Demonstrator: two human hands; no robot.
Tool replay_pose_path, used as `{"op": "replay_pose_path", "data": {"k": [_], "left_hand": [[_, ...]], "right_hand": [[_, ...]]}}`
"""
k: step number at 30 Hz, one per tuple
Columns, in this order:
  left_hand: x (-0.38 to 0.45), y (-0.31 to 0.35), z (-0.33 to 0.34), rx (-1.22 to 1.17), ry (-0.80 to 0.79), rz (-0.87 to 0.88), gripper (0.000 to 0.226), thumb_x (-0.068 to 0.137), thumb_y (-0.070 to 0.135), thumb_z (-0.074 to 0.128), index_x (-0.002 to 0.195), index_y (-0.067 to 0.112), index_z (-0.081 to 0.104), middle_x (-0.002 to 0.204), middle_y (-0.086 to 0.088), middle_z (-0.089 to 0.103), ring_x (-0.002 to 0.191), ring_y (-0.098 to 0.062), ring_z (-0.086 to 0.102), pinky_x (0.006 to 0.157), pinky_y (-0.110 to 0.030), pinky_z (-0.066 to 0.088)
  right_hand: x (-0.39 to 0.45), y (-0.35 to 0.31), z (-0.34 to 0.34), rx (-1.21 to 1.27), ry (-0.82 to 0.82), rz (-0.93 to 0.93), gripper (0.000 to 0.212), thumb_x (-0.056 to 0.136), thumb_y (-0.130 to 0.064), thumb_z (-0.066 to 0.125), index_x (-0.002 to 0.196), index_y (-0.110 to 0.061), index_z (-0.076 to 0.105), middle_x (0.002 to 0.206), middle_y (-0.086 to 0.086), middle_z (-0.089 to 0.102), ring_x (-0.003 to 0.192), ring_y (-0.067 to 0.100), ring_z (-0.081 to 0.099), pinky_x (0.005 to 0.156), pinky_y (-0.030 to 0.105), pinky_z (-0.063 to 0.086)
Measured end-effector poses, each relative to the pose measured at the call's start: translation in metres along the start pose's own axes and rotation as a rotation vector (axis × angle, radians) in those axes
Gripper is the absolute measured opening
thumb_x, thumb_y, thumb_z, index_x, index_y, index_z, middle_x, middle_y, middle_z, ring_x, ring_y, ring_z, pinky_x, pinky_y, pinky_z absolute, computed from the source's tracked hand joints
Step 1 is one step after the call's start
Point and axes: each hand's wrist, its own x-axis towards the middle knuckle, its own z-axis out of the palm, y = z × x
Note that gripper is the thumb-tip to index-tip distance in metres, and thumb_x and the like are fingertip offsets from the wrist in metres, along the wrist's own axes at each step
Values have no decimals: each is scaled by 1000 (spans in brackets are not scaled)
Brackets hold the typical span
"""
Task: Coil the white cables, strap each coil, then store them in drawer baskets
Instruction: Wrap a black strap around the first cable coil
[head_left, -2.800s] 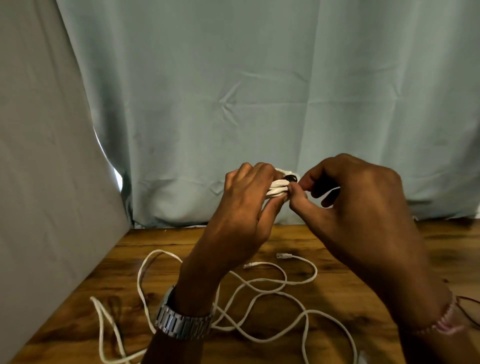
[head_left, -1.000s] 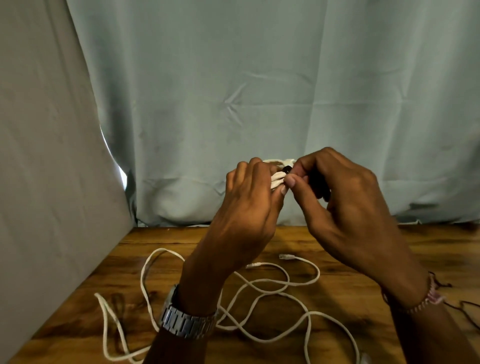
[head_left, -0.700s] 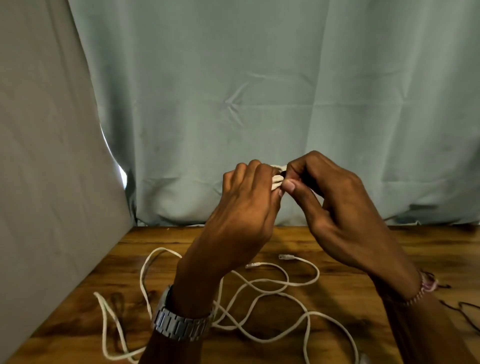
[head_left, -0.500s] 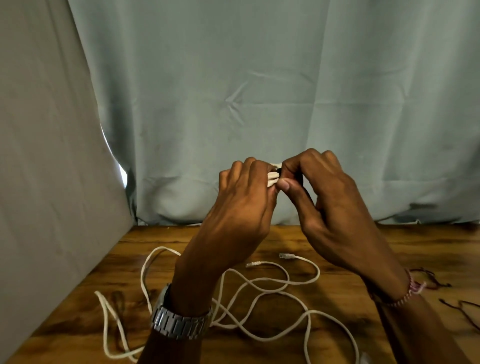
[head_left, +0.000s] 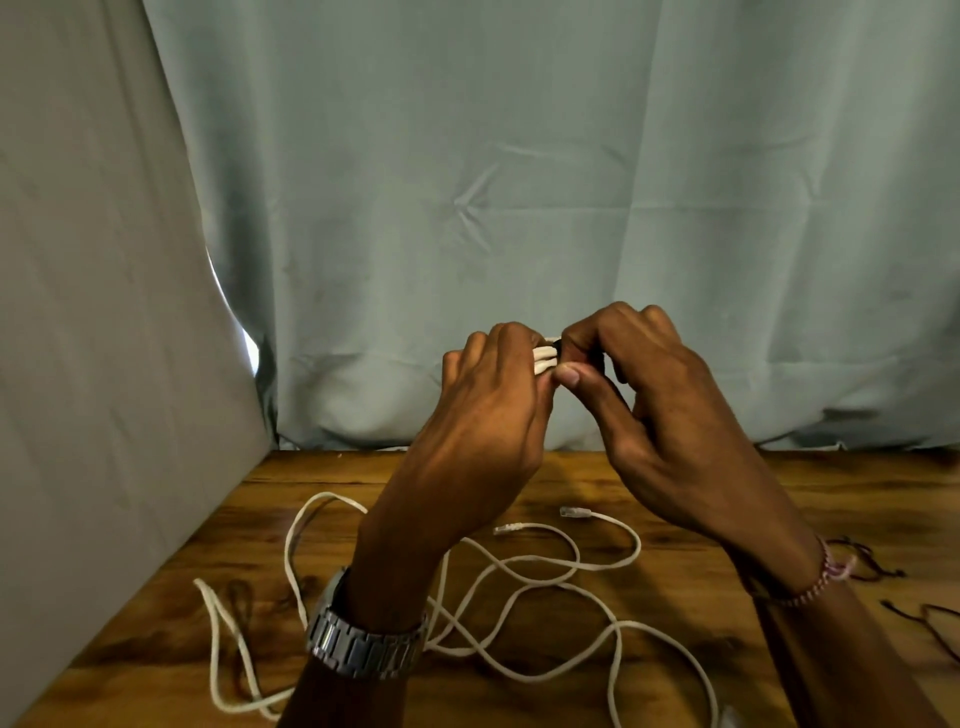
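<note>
The left hand (head_left: 483, 415) is gripping the light, springy coil (head_left: 545, 358) mid-bundle, the best hold; the right hand (head_left: 654, 415) is pinching a dark strap (head_left: 558, 344). Loose cable (head_left: 545, 577) is lying limp on the bench (head_left: 779, 493).

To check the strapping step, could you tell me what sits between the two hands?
In the head view, the coiled white cable with a dark strap sits between the left hand and right hand.

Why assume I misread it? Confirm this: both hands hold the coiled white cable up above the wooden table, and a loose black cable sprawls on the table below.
One error: the loose cable sprawled on the wooden table is white, not black, as the head view shows. Both hands do hold the coiled white cable up.
</note>
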Motion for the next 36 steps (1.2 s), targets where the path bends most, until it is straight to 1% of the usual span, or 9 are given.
{"op": "replay_pose_path", "data": {"k": [3, 9, 12, 15, 19, 22, 25, 29, 36], "left_hand": [[-2, 2, -3, -78, -19, -37, 37, 99, 34, 32, 123, 9, 48, 109, -6, 52, 93, -11, 39, 81, -29, 29], [-2, -2, -5, -490, -1, -55, 27, 104, 39, 38, 116, 18, 50, 92, 3, 61, 80, -13, 59, 67, -32, 49], [0, -5, -5, -674, 31, -158, 29, 103, 41, 40, 112, 19, 57, 88, 3, 63, 80, -12, 60, 77, -34, 52], [3, -11, -3, -918, 34, -257, 31, 102, 36, 45, 109, 11, 62, 82, 3, 59, 80, -13, 56, 80, -36, 50], [4, -17, -5, -1158, 43, -331, 33, 96, 29, 53, 112, 2, 64, 86, -12, 67, 84, -24, 66, 82, -38, 58], [4, -20, -8, -1273, 14, -388, 35, 90, 27, 58, 113, 1, 66, 98, -22, 71, 94, -35, 71, 88, -46, 59], [2, -25, -9, -1337, -58, -391, 38, 90, 18, 60, 122, -1, 62, 112, -27, 70, 109, -43, 67, 97, -50, 54], [0, -32, -14, -1371, -104, -390, 47, 83, 4, 64, 128, -3, 56, 118, -24, 69, 114, -35, 67, 99, -40, 54], [1, -30, -10, -1172, -41, -477, 39, 76, 16, 73, 112, 1, 69, 101, -16, 76, 97, -28, 74, 81, -29, 58]], "right_hand": [[0, 0, -3, -3, 24, -8, 9, 101, -29, 51, 99, -24, 59, 92, -11, 54, 90, 6, 45, 71, 12, 32], [0, -2, -13, 18, 93, 25, 13, 101, -34, 54, 109, -25, 59, 96, -10, 56, 92, 9, 52, 75, 12, 39], [-1, 3, -20, 95, 13, 179, 46, 92, -48, 61, 132, -26, 53, 118, -10, 59, 105, 4, 59, 76, 12, 50], [1, 7, -21, 149, -164, 303, 70, 81, -54, 62, 145, -32, 45, 139, -13, 57, 119, 1, 58, 92, 20, 54], [3, 8, -18, 182, -158, 334, 45, 88, -36, 70, 132, -38, 62, 122, -20, 69, 106, -4, 65, 87, 20, 56], [2, 9, -17, 229, -114, 380, 38, 87, -32, 74, 123, -42, 69, 108, -21, 74, 90, -5, 71, 78, 20, 57], [2, 10, -13, 335, -46, 463, 35, 86, -27, 76, 120, -36, 72, 108, -17, 75, 90, -1, 72, 80, 26, 60], [3, 9, -8, 419, 46, 546, 33, 88, -21, 74, 120, -26, 73, 109, -10, 76, 85, 3, 75, 77, 26, 62], [2, 9, 0, 448, 45, 645, 30, 93, -11, 69, 119, -26, 69, 100, -14, 76, 85, 2, 73, 83, 32, 61]]}}
